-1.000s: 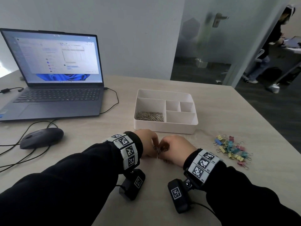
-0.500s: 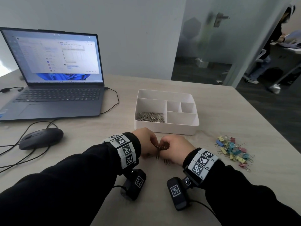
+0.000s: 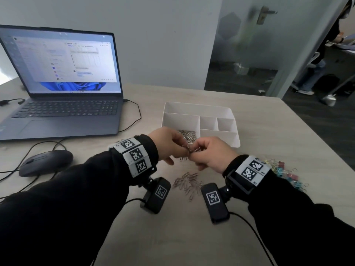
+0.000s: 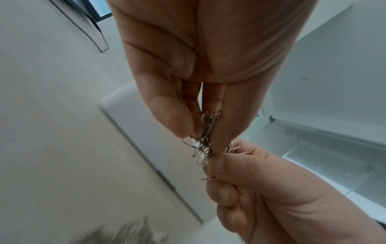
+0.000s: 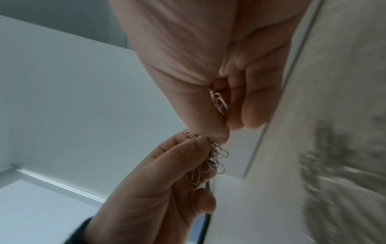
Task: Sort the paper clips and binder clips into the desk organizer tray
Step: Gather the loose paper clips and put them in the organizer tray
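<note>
Tray: a white desk organizer tray point(image 3: 199, 107) sits on the table point(image 3: 269, 150), right of the laptop, with one long compartment across the far side, one large compartment at near left, two small ones in the middle and one wide one at near right.
Large compartment: holds a pile of silver paper clips point(image 3: 187, 134), partly hidden behind the hands.
Other compartments: only bare white floor shows in them.
Left hand: the left hand point(image 3: 167, 144) pinches a tangled bunch of paper clips point(image 4: 203, 137) between thumb and fingertips, raised above the table just in front of the tray's near wall.
Right hand: the right hand point(image 3: 211, 155) has its fingers curled, pinching the same bunch where it meets the left hand's fingertips; the right wrist view shows one more paper clip point(image 5: 219, 102) tucked inside its curled fingers.
Loose clips on table: a small scatter of paper clips point(image 3: 189, 182) lies on the table under and just behind the hands, between the two wrist cameras.
Binder clips: a heap of coloured binder clips point(image 3: 288, 174) lies on the table to the right, partly covered by the right wrist, well apart from the tray.
Elsewhere: an open laptop point(image 3: 61, 93) and a dark mouse point(image 3: 46, 162) on the left.
</note>
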Demonstrator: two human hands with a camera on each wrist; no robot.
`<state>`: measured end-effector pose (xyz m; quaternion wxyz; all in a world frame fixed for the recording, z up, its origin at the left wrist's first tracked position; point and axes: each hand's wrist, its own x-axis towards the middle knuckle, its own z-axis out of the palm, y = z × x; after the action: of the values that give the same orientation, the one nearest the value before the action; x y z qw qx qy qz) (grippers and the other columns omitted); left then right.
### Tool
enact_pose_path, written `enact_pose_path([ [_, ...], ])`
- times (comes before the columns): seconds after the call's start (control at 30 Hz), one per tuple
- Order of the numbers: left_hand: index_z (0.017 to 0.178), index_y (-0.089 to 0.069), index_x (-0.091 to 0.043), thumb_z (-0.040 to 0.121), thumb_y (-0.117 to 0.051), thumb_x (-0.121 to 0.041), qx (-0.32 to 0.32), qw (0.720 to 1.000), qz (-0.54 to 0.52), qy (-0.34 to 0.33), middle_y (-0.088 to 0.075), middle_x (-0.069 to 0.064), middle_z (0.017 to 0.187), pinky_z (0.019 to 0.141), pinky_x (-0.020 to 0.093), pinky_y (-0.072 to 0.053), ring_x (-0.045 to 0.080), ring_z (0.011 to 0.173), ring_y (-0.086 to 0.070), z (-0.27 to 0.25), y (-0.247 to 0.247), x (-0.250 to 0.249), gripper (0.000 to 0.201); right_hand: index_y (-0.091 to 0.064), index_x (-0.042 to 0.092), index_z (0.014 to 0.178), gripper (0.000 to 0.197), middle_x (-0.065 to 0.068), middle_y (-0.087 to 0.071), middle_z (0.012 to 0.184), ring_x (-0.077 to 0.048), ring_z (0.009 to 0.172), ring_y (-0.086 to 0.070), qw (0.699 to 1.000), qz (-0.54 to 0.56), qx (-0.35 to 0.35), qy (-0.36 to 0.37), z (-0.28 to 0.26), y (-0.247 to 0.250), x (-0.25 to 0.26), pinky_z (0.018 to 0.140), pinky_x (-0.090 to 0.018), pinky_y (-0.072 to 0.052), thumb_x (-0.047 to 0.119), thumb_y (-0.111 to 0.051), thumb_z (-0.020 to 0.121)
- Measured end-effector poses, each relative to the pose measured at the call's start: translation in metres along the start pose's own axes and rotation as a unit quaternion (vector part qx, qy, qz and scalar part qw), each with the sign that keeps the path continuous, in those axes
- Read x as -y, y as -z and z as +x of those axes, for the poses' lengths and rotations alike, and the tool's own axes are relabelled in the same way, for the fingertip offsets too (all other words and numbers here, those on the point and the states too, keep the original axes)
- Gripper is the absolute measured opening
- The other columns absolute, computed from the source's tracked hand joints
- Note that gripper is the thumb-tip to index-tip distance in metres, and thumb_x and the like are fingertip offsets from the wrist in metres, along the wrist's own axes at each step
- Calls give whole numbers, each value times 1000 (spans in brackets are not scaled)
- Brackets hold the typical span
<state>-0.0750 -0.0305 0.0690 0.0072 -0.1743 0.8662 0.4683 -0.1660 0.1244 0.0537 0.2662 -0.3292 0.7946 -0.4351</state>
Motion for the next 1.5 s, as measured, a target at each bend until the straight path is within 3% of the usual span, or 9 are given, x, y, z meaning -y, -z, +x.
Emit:
enact_pose_path([
  [0.23,89,-72,-18,79,-77,-19,-98,995,20,-24,-70,1,84,47,17,-53,8,57,-63,26,22,-17,11,-68,14,82,9,-6,-67,68,-21,63,-68,998,-32,-56,9,42,13,24,75,-48,-63,6,-72,82],
  [0.37,92,-72,-18,81,-76,-19,-122,991,52,-4,-70,2,84,39,17,-49,9,48,-62,42,23,-17,13,-67,13,82,10,-7,-67,68,-21,59,-65,995,-52,-81,-2,58,8,27,75,-48,-63,4,-72,82],
  [0.5,95,-74,-23,79,-75,-29,-138,983,121,-4,-72,-5,93,62,26,-59,13,70,-68,50,22,-9,17,-66,22,75,17,-12,-73,76,-23,63,-67,993,-84,-87,-13,64,4,26,76,-51,-62,8,-73,82],
  [0.6,99,-74,-27,80,-73,-33,-151,976,160,-15,-73,-10,98,73,20,-47,8,80,-63,49,22,-4,20,-68,25,76,15,-9,-76,81,-29,71,-74,991,-95,-99,-9,62,4,24,74,-51,-63,12,-74,80],
  [0.77,88,-75,-27,83,-70,-29,-151,976,156,-11,-74,-6,88,65,23,-51,5,55,-57,44,24,1,8,-69,23,76,11,-5,-75,73,-19,60,-67,990,-86,-109,8,53,9,16,75,-50,-62,14,-75,78],
  [1.03,79,-70,-22,82,-71,-26,-150,973,178,-5,-64,-9,72,49,17,-41,3,53,-53,29,25,-3,5,-69,33,78,12,-3,-75,78,-28,78,-74,988,-120,-95,9,37,13,15,74,-50,-62,24,-67,86],
  [1.13,82,-73,-21,81,-71,-28,-125,979,160,-13,-68,-6,74,48,18,-44,5,53,-54,17,20,-2,7,-71,31,84,10,-6,-75,82,-30,76,-72,988,-114,-99,5,24,14,13,71,-49,-62,24,-65,88],
  [1.27,85,-73,-23,84,-69,-27,-49,987,151,7,-72,0,73,39,17,-45,7,45,-56,-2,8,7,5,-73,29,90,11,9,-69,77,-12,70,-66,989,-123,-73,24,2,13,4,64,-31,-53,21,-64,91],
  [1.5,118,-67,-23,80,-75,-21,99,974,195,60,-64,-7,98,58,30,-60,24,75,-68,-19,-8,26,39,-69,26,120,35,11,-62,102,1,82,-58,969,-242,52,-13,-23,7,-23,79,-19,-46,29,-74,86],
])
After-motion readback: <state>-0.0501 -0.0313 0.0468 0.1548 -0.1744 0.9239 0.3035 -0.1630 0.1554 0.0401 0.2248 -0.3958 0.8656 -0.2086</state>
